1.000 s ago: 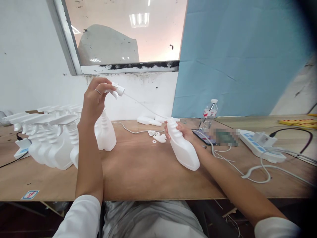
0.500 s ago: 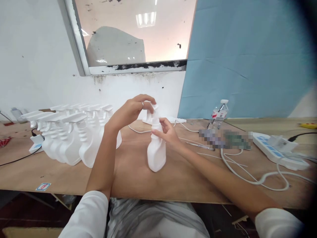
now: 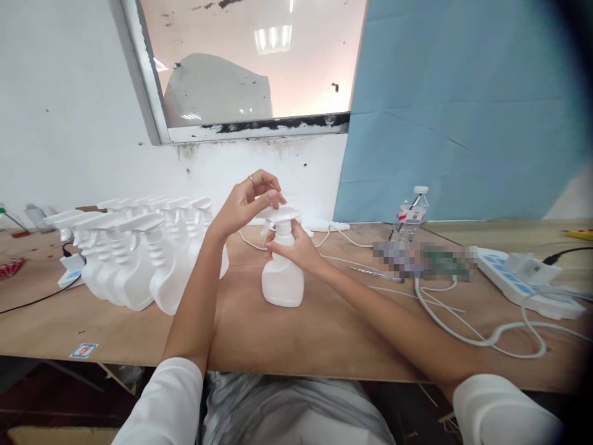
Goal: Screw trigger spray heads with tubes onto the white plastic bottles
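A white spray bottle point(image 3: 283, 285) with a trigger head point(image 3: 280, 214) stands upright on the table in front of me. My right hand point(image 3: 296, 248) is wrapped round its neck, just below the head, with the thumb across the near side. Curved over the top of the trigger head is my left hand point(image 3: 254, 196), wearing a ring. Its thumb and fingers are bent and a little apart; whether the fingertips touch the head is hard to see. To the left, several similar white spray bottles point(image 3: 134, 272) stand close together in rows, partly behind my left forearm.
On the right lie a power strip point(image 3: 523, 290), white cables point(image 3: 486, 340) and a pen point(image 3: 377, 273). A clear drink bottle point(image 3: 410, 216) stands behind blurred items point(image 3: 421, 261). Another plug block point(image 3: 71, 272) sits at the left. The wooden table point(image 3: 259, 346) meets a white wall behind.
The spray bottle has turned, so its broad side and the trigger head's length now show. My left fingers have risen off the head's side to above it. My right hand has shifted slightly left.
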{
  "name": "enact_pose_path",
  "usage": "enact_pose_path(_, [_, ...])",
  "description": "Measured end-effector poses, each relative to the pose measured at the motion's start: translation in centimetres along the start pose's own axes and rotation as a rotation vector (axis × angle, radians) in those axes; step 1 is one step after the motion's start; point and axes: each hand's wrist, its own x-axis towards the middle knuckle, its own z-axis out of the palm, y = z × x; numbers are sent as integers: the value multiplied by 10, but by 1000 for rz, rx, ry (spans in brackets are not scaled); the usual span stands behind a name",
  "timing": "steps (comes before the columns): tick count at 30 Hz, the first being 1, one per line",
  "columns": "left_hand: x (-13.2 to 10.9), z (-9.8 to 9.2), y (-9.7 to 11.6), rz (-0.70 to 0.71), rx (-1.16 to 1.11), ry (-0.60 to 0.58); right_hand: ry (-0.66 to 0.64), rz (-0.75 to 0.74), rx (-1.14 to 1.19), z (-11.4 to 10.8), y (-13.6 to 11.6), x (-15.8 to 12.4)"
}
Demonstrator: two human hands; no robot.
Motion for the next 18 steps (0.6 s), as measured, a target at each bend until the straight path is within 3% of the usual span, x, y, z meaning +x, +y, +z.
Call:
enact_pose_path(2, [4,7,-8,-2,51,51,-2,34,11,2,0,-1])
enact_pose_path(5, [8,18,-15,-47,159,39,-7,39,70,1,2,-3])
enact_pose_path(11, [7,27,-11,-148,189,-26,-128,15,480,-2,4,-6])
enact_pose_path(18, [3,18,-5,-176,133,-126,-104,54,348,0,1,-8])
